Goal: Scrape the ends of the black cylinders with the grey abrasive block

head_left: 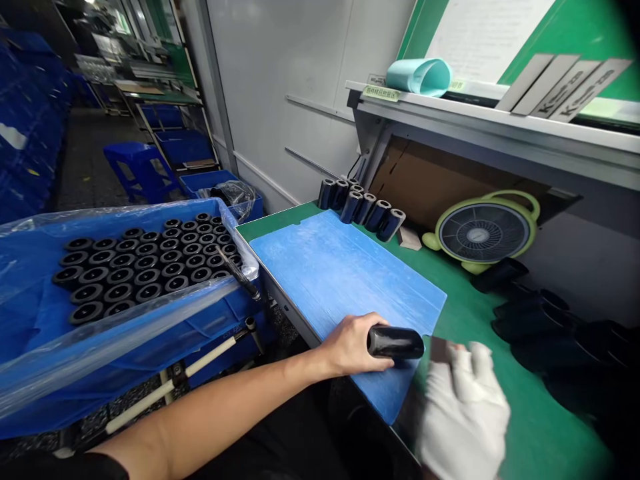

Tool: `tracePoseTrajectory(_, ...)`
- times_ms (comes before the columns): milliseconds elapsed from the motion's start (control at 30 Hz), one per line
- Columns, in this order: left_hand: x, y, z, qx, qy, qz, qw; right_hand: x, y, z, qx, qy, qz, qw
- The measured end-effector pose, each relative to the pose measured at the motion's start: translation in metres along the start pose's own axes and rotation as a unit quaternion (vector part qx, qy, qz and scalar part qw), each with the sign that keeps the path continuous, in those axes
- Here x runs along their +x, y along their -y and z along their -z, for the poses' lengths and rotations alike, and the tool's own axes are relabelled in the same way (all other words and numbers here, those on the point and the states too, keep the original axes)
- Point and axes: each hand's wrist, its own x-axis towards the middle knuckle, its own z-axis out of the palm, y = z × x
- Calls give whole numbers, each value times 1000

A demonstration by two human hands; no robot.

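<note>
Left hand (356,345), bare: clamped on one end of glossy black cylinder (403,343), on its side above near part of blue mat (345,267). Right hand (465,417), white-gloved: blurred over green bench (540,400), brown block (439,350) at fingertips, grip unclear. Beyond mat: upright dark cylinders (376,215), green-rimmed fan (480,235). At left: plastic-lined blue crate (30,300) with rows of black cylinders (147,263).
</note>
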Motion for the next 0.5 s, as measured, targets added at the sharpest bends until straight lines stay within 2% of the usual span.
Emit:
tracePoseTrajectory(67,0,1,-1,-9,2,-8,1000,-5,26,-13,-21,40,31,998)
tracePoseTrajectory(133,0,2,-2,-5,4,-11,1000,-1,41,-24,-74,52,59,994)
tracePoseTrajectory(267,0,3,-3,-3,-4,-13,1000,4,41,-31,-162,56,115,979)
tracePoseTrajectory(433,1,1,-2,0,4,-5,1000,3,40,-31,-156,45,100,982)
tracePoseTrajectory(500,1,1,-2,10,1,-6,1000,4,38,-32,-153,46,116,980)
